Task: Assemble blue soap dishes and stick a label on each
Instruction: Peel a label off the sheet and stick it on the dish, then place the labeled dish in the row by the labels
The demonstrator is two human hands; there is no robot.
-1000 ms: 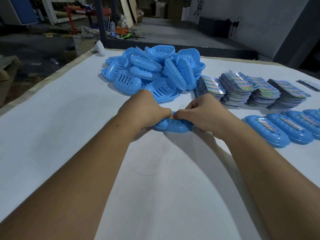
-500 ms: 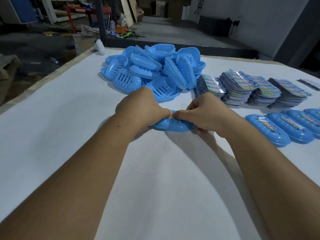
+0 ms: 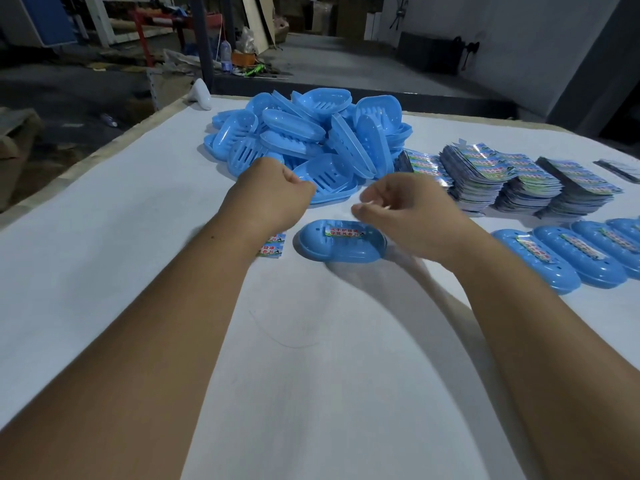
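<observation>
Soap dish (image 3: 341,241), labelled, centre frame, long axis left-right, just below my right hand (image 3: 412,211). Right fingers loosely curled, possibly pinching a scrap; left hand (image 3: 273,192) fisted, apparently holding nothing, farther away at centre-left.

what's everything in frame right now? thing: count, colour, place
labelled soap dish: one, blue, on the table between the two hands, touched by neither
finished soap dishes: at least four, blue with labels, in a row at the right edge
loose dish parts: a pile, count not readable, blue, far centre of the table
label stacks: about four stacks, multicoloured, right of the pile
small label sheet: one, multicoloured, flat beside the left wrist
white object: one, at the table's far left corner
table: one, white top
left hand: fingers curled, nothing seen in it, above the table
right hand: fingers loosely bent above the labelled dish; whether it pinches anything is unclear
</observation>
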